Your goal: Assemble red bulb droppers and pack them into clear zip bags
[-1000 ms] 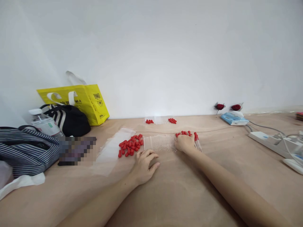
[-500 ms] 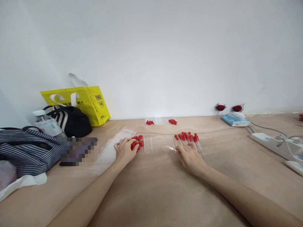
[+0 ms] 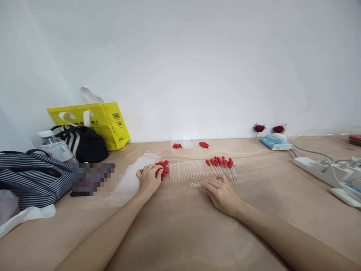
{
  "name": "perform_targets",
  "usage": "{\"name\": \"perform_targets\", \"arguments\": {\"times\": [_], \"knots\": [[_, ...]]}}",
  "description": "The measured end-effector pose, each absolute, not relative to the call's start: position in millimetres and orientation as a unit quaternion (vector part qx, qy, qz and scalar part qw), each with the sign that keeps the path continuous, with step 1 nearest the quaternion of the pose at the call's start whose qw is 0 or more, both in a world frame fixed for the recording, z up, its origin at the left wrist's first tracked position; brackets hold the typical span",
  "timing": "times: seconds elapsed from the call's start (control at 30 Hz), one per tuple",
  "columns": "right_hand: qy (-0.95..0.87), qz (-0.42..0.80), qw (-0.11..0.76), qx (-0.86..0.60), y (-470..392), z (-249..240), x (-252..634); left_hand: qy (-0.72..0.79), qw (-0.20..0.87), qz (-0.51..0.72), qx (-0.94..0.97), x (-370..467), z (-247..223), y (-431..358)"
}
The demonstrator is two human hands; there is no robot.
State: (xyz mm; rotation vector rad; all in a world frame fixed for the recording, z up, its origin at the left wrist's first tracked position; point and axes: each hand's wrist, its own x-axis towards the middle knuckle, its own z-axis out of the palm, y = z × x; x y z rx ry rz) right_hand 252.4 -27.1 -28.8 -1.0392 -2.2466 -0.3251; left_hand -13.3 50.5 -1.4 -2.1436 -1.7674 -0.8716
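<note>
My left hand [image 3: 150, 178] is at the left pile of red rubber bulbs [image 3: 166, 170], its thumb and forefinger closed on one bulb that the fingers mostly cover. Between thumb and fingers of my right hand [image 3: 222, 195] is a clear glass dropper tube [image 3: 196, 185], its free end pointing left. Beyond and between the hands lies a row of clear glass tubes [image 3: 187, 171], side by side. Just past my right hand, several droppers with red bulbs fitted [image 3: 222, 163] lie in a bunch, tubes toward me.
Flat clear plastic bags [image 3: 135, 171] lie left of the bulbs. Near the wall is another bag [image 3: 189, 143] with red bulbs at both ends. A yellow bag [image 3: 115, 130], a bottle [image 3: 58, 148] and a striped bag [image 3: 34, 180] stand left. Right are a tissue pack [image 3: 275, 143] and power strip [image 3: 316, 169].
My right hand has drawn back toward me from the tube row and droppers, with the glass tube in its fingers. My left hand stays at the bulbs, its thumb and forefinger closer together.
</note>
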Motion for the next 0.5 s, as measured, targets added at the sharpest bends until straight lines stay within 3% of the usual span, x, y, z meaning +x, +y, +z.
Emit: {"name": "perform_targets", "arguments": {"times": [0.3, 0.5], "knots": [[-0.859, -0.117, 0.292, -0.404, -27.3, -26.5, 254.3, -0.513, 0.181, -0.398, -0.739, -9.8, -2.3, 36.8], [-0.86, -0.102, 0.279, -0.414, -27.2, -26.2, 256.0, -0.49, 0.204, -0.376, -0.76, -7.0, -1.9, 28.5]]}}
